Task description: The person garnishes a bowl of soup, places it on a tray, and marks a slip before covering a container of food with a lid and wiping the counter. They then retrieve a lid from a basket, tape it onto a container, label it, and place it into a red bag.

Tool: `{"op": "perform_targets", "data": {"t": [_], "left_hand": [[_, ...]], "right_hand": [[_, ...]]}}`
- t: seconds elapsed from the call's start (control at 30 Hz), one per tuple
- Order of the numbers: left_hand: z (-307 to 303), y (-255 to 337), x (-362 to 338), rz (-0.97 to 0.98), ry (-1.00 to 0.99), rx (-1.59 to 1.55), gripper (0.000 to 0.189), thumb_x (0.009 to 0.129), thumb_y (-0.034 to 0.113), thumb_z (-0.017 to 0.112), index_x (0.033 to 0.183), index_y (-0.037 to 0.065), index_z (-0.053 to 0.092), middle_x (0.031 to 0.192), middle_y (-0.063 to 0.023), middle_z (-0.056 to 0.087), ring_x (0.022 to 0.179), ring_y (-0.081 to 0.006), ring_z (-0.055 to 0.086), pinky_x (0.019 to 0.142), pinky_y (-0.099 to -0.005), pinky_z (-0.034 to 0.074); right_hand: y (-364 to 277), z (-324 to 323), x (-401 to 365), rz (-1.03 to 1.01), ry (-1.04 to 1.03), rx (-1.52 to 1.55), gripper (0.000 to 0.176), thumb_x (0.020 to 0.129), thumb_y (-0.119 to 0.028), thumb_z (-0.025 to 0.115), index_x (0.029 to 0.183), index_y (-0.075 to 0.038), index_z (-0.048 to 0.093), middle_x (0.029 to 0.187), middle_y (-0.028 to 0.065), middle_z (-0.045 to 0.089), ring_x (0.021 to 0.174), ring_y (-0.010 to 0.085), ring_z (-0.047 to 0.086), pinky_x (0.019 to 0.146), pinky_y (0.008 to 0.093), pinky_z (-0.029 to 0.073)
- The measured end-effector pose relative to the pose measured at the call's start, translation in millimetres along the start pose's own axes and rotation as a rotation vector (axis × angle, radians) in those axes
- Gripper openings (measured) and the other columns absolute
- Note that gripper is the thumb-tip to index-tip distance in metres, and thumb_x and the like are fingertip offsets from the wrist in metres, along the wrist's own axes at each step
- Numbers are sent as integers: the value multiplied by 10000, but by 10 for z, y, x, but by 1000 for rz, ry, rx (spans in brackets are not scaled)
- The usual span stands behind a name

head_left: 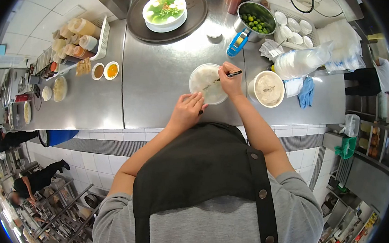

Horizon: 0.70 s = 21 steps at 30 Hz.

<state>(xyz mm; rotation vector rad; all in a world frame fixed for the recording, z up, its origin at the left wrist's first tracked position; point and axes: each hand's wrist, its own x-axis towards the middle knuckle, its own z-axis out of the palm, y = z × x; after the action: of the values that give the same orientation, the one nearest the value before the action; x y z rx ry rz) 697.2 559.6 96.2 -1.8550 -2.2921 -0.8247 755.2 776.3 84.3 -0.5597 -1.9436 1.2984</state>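
Observation:
A round container with a translucent lid [201,74] sits on the steel counter in front of me, with dark handwriting on its lid. My right hand [231,84] is closed around a black marker [235,73], its tip close to the writing. My left hand [187,108] rests its fingers on the lid's near edge. A small black piece that looks like the marker cap [200,112] pokes out beside its thumb. To the right stands a white tub [252,88] with a similar lid, also written on.
At the back are a dark round tray [136,20] with a bowl of green soup [166,9], a metal pot of green limes [261,21], and a blue-handled tool [238,44]. Stacked plastic containers [302,61] and a blue cloth [306,93] lie right; sauce bottles [81,28] and two small sauce cups [112,70] left.

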Motion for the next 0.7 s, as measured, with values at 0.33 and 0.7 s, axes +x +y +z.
{"op": "perform_targets", "data": {"t": [0.33,0.7], "left_hand": [[-133,14,76,-226,-50,-265,197,962,186,668,1055,20,720,1090,-142,736,1042,-206,711,883,-355,516],[-451,1,651,-673,22,-646,420,991,273,653,675,24,532,574,11,381,566,-77,323,505,-294,269]], "right_hand": [[66,-35,3,115,15,168,399,870,-12,662,634,-35,341,574,-9,372,554,96,298,513,315,274],[-1061,-201,250,171,-55,396,383,925,-195,767,676,-94,493,603,-31,528,542,28,493,488,213,386]]}}
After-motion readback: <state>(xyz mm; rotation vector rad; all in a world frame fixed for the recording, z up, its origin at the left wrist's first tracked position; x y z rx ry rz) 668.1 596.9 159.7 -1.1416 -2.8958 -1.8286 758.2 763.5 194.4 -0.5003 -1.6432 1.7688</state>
